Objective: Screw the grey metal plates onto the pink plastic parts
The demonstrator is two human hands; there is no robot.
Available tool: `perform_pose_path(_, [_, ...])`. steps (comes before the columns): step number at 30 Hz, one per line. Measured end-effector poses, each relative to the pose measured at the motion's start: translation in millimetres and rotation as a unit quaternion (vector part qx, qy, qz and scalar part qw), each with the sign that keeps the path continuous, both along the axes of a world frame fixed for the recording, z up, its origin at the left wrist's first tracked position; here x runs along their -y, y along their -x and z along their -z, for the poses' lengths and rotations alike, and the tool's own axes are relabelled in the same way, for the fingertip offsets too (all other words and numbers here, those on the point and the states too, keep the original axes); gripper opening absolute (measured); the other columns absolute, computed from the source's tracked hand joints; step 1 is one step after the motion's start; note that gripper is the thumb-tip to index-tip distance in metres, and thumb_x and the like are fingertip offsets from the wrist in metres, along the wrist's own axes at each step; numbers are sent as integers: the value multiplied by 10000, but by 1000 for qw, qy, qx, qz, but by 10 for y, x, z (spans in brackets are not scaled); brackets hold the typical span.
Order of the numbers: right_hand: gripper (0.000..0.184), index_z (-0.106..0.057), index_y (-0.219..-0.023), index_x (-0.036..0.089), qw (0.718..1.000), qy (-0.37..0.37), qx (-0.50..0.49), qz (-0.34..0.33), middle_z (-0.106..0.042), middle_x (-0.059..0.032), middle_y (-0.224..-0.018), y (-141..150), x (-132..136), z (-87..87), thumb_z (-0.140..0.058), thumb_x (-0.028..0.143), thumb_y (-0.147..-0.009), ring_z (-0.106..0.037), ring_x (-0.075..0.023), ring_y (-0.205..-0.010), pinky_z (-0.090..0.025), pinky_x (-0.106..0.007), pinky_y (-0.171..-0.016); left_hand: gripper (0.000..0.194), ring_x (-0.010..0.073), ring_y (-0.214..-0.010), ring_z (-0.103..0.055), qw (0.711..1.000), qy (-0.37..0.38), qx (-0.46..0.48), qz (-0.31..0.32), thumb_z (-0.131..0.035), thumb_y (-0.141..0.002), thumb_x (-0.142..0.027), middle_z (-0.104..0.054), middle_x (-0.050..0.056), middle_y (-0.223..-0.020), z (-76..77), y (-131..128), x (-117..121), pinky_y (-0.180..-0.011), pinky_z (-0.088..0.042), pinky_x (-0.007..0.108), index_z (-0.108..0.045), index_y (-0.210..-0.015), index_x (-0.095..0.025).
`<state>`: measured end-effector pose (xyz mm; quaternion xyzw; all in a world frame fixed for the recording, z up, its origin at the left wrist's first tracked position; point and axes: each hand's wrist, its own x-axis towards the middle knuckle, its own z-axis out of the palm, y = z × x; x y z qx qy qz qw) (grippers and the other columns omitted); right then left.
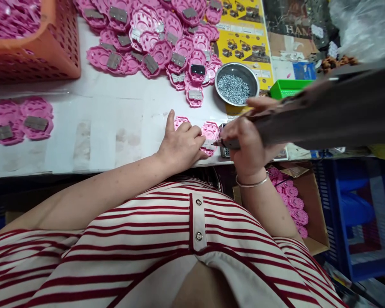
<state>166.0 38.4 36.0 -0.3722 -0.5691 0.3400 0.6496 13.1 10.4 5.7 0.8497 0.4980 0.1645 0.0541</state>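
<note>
A pink plastic shell (209, 131) with a silver metal plate across its lower part lies on the table near the front edge. My left hand (182, 145) holds it at its left side, fingers bent over the edge. In my right hand (250, 143) is a dark power screwdriver (308, 113), its body reaching to the right and blurred. The bit's tip is at the metal plate. Partly hidden behind my left fingers is a second pink shell (180, 121). A steel bowl (256, 85) of small screws (233, 89) stands just beyond my right hand.
Many pink shells with metal plates (178, 60) are heaped at the back. An orange basket (62, 51) of pink parts stands back left, with several shells (35, 122) before it. A green tray (288, 87) sits at right; below are a cardboard box (317, 214) and blue crates (359, 273).
</note>
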Motion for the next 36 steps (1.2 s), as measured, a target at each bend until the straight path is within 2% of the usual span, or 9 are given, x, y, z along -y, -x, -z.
perform_pose_path(2, [238, -670, -1012, 359, 995, -74, -45, 49, -410, 66, -573, -98, 37, -147, -730, 429, -794, -438, -98, -417, -443, -310, -427, 190, 331, -1056, -607, 1000, 0, 7, 3, -713, -880, -358, -726, 73, -1055, 14, 9, -1, -1159, -190, 801, -777, -1019, -245])
perform_pose_path(5, [116, -680, -936, 328, 983, -115, -35, 139, -383, 53, -571, -312, 52, -228, -685, 375, -830, -437, -110, -439, -423, -319, -440, 206, 343, -1068, -603, 1000, -2, 9, 6, -699, -886, -356, -726, 84, -1072, 27, 19, 2, -1160, -186, 797, -780, -1033, -236])
perform_pose_path(9, [151, -651, -971, 304, 974, -134, 8, 180, -377, 57, -562, -547, -3, -51, -676, 381, -843, -418, -90, -431, -359, -286, -438, 195, 340, -1053, -609, 1000, -5, 4, 6, -703, -878, -354, -724, 75, -1047, 21, 26, 15, -1154, -178, 806, -785, -1024, -254])
perform_pose_path(13, [249, -557, -1008, 245, 966, -133, 31, 222, -518, 28, -719, -625, -43, 117, -645, 440, -880, -414, -51, -455, -377, -276, -479, 204, 345, -1056, -611, 1000, 3, 6, 6, -705, -881, -365, -725, 85, -1057, 8, 33, 24, -1159, -174, 803, -783, -1024, -242])
perform_pose_path(16, [298, -536, -1013, 250, 971, -104, 29, 211, -555, 10, -791, -634, -56, 146, -655, 479, -864, -410, -53, -462, -378, -290, -481, 223, 346, -1047, -612, 1000, 1, -7, 7, -702, -888, -384, -727, 88, -1067, 0, 35, 27, -1153, -192, 800, -780, -1030, -230])
perform_pose_path(22, [299, -566, -996, 261, 973, -116, 13, 201, -582, 9, -818, -624, -86, 171, -698, 475, -833, -372, -36, -434, -339, -288, -433, 236, 343, -1061, -618, 1000, 7, -24, 5, -716, -891, -407, -726, 91, -1114, -22, 40, 33, -1168, -176, 792, -768, -1051, -242])
perform_pose_path(25, [252, -604, -996, 273, 978, -101, 10, 183, -510, 35, -716, -613, -64, 153, -693, 450, -839, -399, -51, -441, -381, -282, -446, 251, 357, -1084, -621, 999, 19, -37, 7, -729, -889, -439, -722, 96, -1154, -36, 45, 30, -1171, -176, 787, -754, -1048, -247])
perform_pose_path(32, [170, -725, -916, 317, 982, -91, -29, 166, -464, 67, -524, -616, 8, 10, -770, 312, -751, -443, -93, -392, -425, -286, -418, 277, 323, -1067, -629, 999, 19, -31, 6, -743, -883, -437, -727, 93, -1161, -42, -30, 34, -1161, -200, 792, -741, -1053, -219])
perform_pose_path(36, [171, -733, -903, 347, 976, -105, -55, 183, -539, 66, -534, -592, 33, -134, -718, 244, -768, -484, -109, -437, -465, -298, -456, 318, 304, -1155, -602, 999, 41, -5, 0, -767, -859, -459, -723, 73, -1164, -41, -78, -35, -1181, -162, 785, -742, -1059, -214])
